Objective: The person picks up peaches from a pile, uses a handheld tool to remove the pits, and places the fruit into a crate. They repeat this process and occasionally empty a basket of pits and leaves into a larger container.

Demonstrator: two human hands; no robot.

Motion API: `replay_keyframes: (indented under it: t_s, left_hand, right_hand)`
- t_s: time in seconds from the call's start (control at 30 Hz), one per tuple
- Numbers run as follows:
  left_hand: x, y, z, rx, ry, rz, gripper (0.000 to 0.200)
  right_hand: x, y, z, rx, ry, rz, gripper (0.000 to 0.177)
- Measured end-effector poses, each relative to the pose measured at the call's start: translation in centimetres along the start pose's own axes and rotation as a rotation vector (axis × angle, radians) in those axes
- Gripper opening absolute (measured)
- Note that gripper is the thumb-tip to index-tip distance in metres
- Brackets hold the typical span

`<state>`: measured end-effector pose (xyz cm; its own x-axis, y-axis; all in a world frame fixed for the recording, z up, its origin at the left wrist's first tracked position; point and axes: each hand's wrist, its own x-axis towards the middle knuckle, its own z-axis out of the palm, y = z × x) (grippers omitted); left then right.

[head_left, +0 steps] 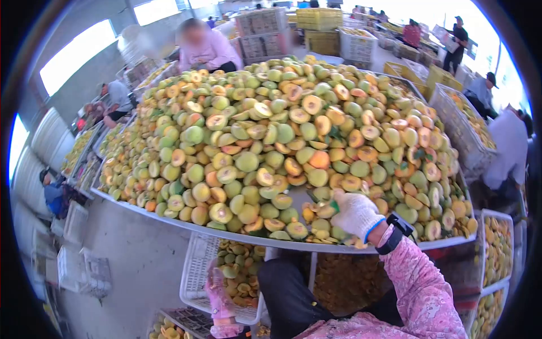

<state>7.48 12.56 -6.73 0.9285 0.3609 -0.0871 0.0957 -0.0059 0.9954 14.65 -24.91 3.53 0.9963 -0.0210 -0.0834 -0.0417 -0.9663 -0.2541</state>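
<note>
My right hand [355, 214], in a white knitted glove with a blue cuff edge, reaches over the near rim of a metal-edged table [169, 222]. Its fingers are curled closed at the front of a big heap of green-yellow peaches [248, 161], many of them halved with the cut face showing. Something small and green shows at the fingertips, too small to name. A black watch [398, 227] is on that wrist. A pink patterned sleeve [219, 294] appears low down beside a white crate [195, 265]; I cannot make out my left hand there.
Crates of peaches [497, 243] are stacked at the right, and more fruit lies in the white crate by my knee [288, 291]. A person in a pink top [212, 48] sits across the heap. Yellow crates [319, 20] stand behind; other people work around the hall.
</note>
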Motion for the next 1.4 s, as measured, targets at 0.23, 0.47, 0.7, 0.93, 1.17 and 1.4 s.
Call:
replay_keyframes:
  t_s: [0.23,0.47,0.7,0.93,1.17,1.4]
  left_hand:
    - [-0.2,-2.1,2.0,-0.158,0.049,-0.105,0.027]
    - [-0.2,-4.4,3.4,-0.270,-0.095,0.137,0.029]
    - [-4.8,3.4,7.9,-0.196,-0.254,-0.110,0.041]
    - [-7.5,1.8,13.1,-0.926,-0.675,-0.436,0.058]
    - [-12.5,5.8,13.9,-0.798,-0.646,-0.368,0.047]
    - [-11.9,3.6,13.6,-1.067,-0.630,-0.343,0.048]
  right_hand:
    - [11.6,-0.2,6.8,-0.159,0.236,-0.048,0.041]
    - [11.4,0.1,4.6,0.148,0.073,0.079,0.041]
    - [4.7,-1.4,-0.2,0.460,-0.031,-0.018,0.063]
    - [-9.6,-4.9,1.4,0.466,0.183,-0.293,0.055]
    - [-17.1,-4.1,3.6,0.668,0.234,-0.353,0.032]
    - [-19.4,-4.2,0.9,0.842,0.044,0.013,0.045]
